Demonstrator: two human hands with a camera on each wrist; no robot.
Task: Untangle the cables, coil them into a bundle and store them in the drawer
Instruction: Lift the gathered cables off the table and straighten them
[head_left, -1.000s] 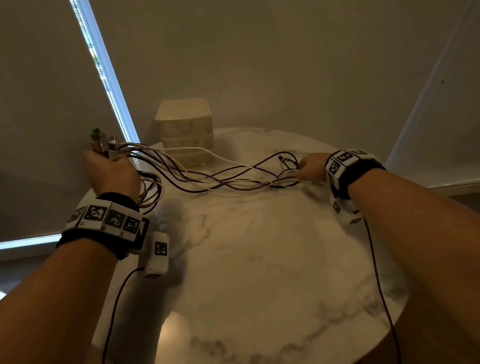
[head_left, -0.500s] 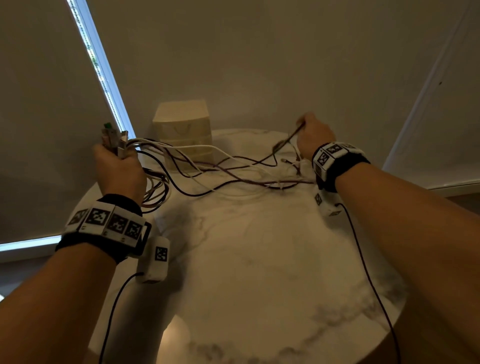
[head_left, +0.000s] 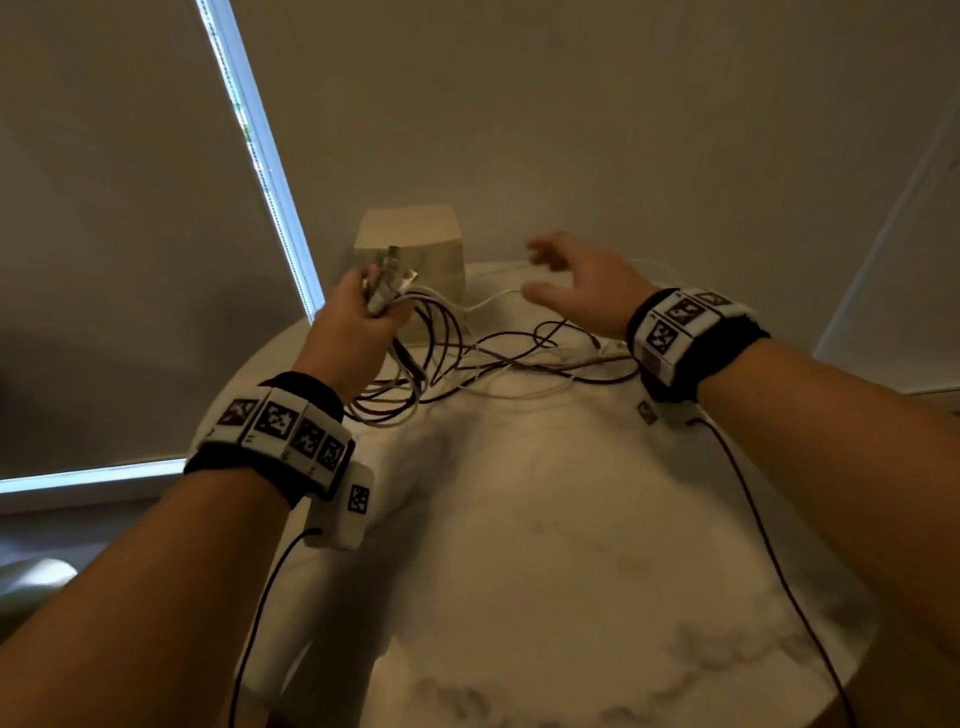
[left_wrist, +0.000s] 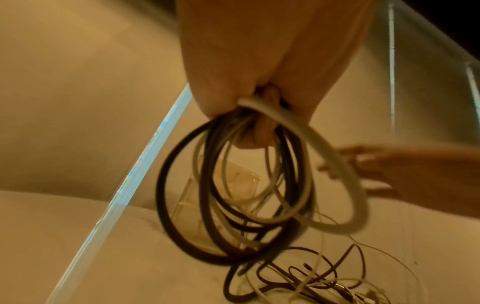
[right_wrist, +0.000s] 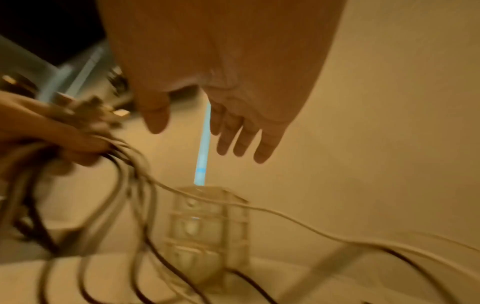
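- I am in a home room, I think a living room or a bedroom.
- I stand at a round marble table (head_left: 545, 545) beside windows with closed roller blinds (head_left: 104, 234).
- A small plastic drawer unit (head_left: 410, 249) stands on the table.

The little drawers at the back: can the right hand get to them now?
Probably yes. The right hand is open, holds nothing, and hovers close to the drawers. Only a white cable crosses in front.
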